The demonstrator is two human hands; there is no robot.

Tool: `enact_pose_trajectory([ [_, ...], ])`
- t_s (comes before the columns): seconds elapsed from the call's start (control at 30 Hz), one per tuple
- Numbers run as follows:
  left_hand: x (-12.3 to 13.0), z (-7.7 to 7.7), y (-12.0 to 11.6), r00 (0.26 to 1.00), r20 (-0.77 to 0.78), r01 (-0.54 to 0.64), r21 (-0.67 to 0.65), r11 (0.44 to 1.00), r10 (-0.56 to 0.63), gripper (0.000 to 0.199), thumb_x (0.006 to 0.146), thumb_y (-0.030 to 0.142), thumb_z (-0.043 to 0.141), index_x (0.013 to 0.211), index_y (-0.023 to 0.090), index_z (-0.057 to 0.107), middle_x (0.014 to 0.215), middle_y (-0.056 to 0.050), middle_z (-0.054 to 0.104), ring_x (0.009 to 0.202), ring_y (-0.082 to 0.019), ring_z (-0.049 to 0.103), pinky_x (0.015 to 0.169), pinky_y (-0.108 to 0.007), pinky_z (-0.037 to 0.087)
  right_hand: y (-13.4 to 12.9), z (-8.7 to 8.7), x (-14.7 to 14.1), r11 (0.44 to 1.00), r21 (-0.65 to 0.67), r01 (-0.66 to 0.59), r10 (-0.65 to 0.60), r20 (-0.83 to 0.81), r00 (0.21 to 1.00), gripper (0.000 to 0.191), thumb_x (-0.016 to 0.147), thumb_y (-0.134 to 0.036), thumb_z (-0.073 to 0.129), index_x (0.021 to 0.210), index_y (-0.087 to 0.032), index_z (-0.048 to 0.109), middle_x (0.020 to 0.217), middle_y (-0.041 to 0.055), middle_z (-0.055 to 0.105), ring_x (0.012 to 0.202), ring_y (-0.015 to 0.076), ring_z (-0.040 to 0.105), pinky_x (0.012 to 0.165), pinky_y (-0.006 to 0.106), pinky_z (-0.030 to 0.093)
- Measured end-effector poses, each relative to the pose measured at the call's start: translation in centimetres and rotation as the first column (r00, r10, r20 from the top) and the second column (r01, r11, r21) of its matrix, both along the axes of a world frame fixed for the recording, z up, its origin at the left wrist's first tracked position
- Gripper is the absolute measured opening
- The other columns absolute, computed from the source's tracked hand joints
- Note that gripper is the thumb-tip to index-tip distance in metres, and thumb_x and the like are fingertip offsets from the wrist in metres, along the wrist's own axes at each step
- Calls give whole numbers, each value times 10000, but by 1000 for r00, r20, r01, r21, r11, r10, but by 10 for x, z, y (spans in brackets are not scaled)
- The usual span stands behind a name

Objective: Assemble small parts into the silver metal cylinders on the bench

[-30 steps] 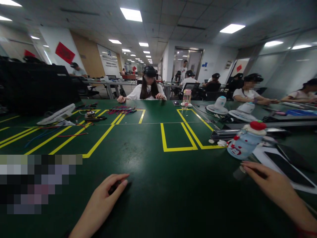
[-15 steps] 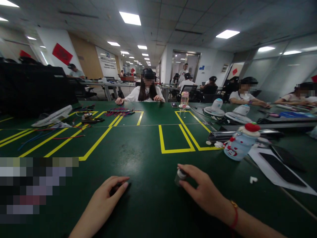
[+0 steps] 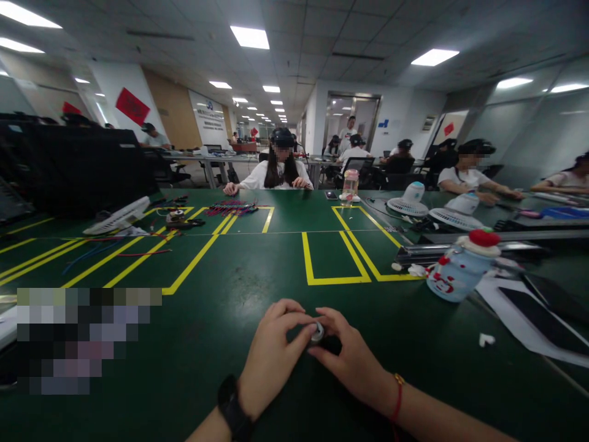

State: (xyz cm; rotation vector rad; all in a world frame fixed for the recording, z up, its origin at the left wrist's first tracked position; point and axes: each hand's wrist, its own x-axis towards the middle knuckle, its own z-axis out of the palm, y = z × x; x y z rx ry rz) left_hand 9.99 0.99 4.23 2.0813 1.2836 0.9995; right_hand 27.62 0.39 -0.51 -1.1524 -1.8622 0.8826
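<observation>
A small cylindrical container with a pale top (image 3: 317, 333) is between my two hands, low in the middle of the view. My left hand (image 3: 279, 344) has its thumb and fingers closed on the container's left side and top. From the right, my right hand (image 3: 347, 353) grips the same container between thumb and fingers. Its lower part is mostly hidden by the fingers. Both hands are just above or on the green table (image 3: 202, 356).
A light blue bottle with a red lid (image 3: 460, 270) stands to the right, near a black phone (image 3: 538, 316) on white paper. Farther off are white fans (image 3: 455, 212), wires (image 3: 232, 209), yellow tape outlines and a seated person (image 3: 281, 166).
My left hand has moved right and closed on the container. My right hand has shifted left with it. The view has turned slightly to the left.
</observation>
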Motion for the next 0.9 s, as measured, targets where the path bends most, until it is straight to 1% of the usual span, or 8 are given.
enact_pose_trajectory([
  [0.17,-21,-12,3,994,-71,-82,-8,997,82,179,842,340,548,904,293,709,965,-31,588,939,-209,537,840,-362,437,-1,3,2,998,69,13,-17,46,999,477,722,-174,608,1175,-227,467,1119,44,582,988,163,574,890,333,468],
  [0.33,-26,-33,2,957,-291,-25,-63,998,5,156,803,342,592,882,367,724,991,-15,607,924,-231,536,794,-387,426,-1,5,-1,996,88,10,-17,75,997,409,727,-177,595,1121,-221,497,1074,43,592,961,158,574,871,322,475],
  [0.47,-28,-34,2,959,-282,-10,-82,997,-14,212,822,356,565,990,358,695,1022,-26,610,946,-235,535,811,-391,428,-4,7,9,993,106,58,-68,92,993,442,745,-226,598,1170,-241,475,1119,37,585,991,154,575,895,315,473],
  [0.53,-38,-32,2,975,-220,-24,-111,994,-1,259,839,367,537,1062,334,664,1052,-35,601,980,-234,529,855,-395,426,-6,9,31,982,139,131,-149,135,980,437,766,-274,585,1187,-253,468,1140,33,582,1026,158,566,916,319,463],
  [0.63,-64,-32,1,991,-127,-60,-174,983,39,298,868,401,478,1098,304,640,1083,-40,578,1008,-226,534,895,-386,425,-10,9,89,926,212,311,-355,218,909,428,786,-346,556,1193,-250,468,1170,45,575,1057,178,558,931,340,453],
  [0.77,-92,-39,0,993,-85,-107,-267,958,88,320,875,439,453,1082,277,634,1087,-40,557,944,-215,569,820,-361,470,-19,1,178,747,294,597,-665,345,662,499,728,-467,581,1167,-240,507,1114,61,607,960,225,605,838,375,490],
  [0.83,-97,-44,1,993,-80,-109,-288,951,89,324,875,443,455,1095,272,620,1097,-37,553,919,-206,575,801,-352,476,-23,-5,209,682,297,668,-724,400,561,547,687,-523,591,1144,-228,534,1042,67,636,869,236,630,741,363,511],
  [0.9,-96,-46,2,994,-75,-97,-289,953,78,323,878,440,455,1106,273,611,1104,-31,553,931,-200,571,825,-351,468,-25,-10,226,659,287,695,-737,430,521,575,671,-554,586,1133,-214,549,999,73,651,812,237,640,672,345,512],
])
